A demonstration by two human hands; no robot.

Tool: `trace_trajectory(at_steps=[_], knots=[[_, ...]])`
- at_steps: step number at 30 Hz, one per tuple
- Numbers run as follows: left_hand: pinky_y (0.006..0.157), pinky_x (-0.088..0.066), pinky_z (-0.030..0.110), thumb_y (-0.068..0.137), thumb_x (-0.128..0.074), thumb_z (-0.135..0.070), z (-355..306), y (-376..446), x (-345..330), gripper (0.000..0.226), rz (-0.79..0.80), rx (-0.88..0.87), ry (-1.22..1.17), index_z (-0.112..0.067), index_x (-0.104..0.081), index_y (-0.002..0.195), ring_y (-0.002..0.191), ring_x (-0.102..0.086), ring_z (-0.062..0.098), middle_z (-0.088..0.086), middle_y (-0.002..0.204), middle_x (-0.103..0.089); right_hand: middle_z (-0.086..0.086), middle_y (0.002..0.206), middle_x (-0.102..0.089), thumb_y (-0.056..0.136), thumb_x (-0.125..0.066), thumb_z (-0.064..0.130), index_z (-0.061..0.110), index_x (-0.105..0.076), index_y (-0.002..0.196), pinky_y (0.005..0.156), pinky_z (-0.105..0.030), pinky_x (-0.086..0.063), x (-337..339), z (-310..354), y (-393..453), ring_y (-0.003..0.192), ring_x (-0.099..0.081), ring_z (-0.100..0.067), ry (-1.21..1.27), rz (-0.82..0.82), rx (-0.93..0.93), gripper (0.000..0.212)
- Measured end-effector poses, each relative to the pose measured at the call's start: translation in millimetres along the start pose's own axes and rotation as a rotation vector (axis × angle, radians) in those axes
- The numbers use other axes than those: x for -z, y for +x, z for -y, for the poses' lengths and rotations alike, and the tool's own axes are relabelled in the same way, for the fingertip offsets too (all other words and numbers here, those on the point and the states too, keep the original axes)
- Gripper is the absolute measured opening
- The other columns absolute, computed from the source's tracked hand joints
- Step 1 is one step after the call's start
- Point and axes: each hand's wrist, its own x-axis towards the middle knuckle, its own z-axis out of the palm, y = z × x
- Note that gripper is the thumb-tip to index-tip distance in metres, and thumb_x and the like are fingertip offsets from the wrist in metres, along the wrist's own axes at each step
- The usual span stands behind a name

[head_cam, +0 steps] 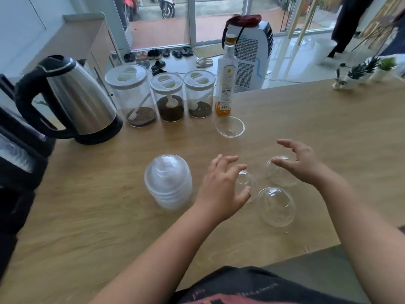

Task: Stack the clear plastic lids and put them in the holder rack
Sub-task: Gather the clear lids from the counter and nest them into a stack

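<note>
Wooden counter (306,119): one lid stack (168,183), four loose lids (276,206).

Bare table (317,132) beyond loose lids (276,206)

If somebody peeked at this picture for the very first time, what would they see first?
Probably the two bare hands in the middle, the left hand and right hand, fingers spread over some loose clear dome lids on the wooden counter. Just left of them stands a stack of lids. Then the shiny kettle at the far left, with three jars and a tall bottle lined up beside it.
</note>
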Motion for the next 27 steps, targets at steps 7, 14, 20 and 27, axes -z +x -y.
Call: trace_trajectory(at_steps=[7,14,20,27], knots=[[0.121,-0.016,0.035,0.085,-0.068,-0.046,24,21,-36,0.079,0.243,0.086,0.112,-0.026,-0.031,0.152,0.147,-0.021,0.027,0.007,0.158,-0.027,-0.006,0.151,-0.041,0.072,-0.083,0.039,0.032,-0.053,0.135,0.114,-0.040,-0.025,-24,-43,-14,0.136,-0.040,-0.031,-0.144,0.010,-0.076,0.070],[0.112,-0.029,0.030,0.084,-0.072,-0.043,26,17,-29,0.077,0.201,0.070,0.017,-0.023,-0.037,0.149,0.140,-0.036,0.022,0.005,0.149,-0.040,-0.008,0.135,-0.051,0.069,-0.085,0.032,0.038,-0.055,0.128,0.107,-0.042,-0.038,-26,-36,-13,0.121,-0.048,-0.030,-0.099,-0.062,-0.094,0.067],[0.110,-0.035,0.029,0.078,-0.078,-0.042,-3,-2,41,0.073,-0.088,-0.026,-0.069,-0.029,-0.046,0.142,0.133,-0.042,0.016,0.000,0.142,-0.045,-0.003,0.133,-0.052,0.070,-0.084,0.035,0.043,-0.052,0.130,0.107,-0.047,-0.038,-24,17,-7,0.122,-0.049,-0.027,0.087,-0.177,0.082,0.068],[0.090,-0.025,-0.004,0.071,-0.082,-0.043,16,-41,121,0.068,-0.390,0.097,-0.048,-0.035,-0.053,0.132,0.114,-0.046,0.002,-0.010,0.127,-0.048,0.008,0.129,-0.052,0.068,-0.080,0.049,0.057,-0.047,0.126,0.105,-0.049,-0.042,-41,95,0,0.122,-0.049,-0.020,0.238,-0.123,0.320,0.067]])
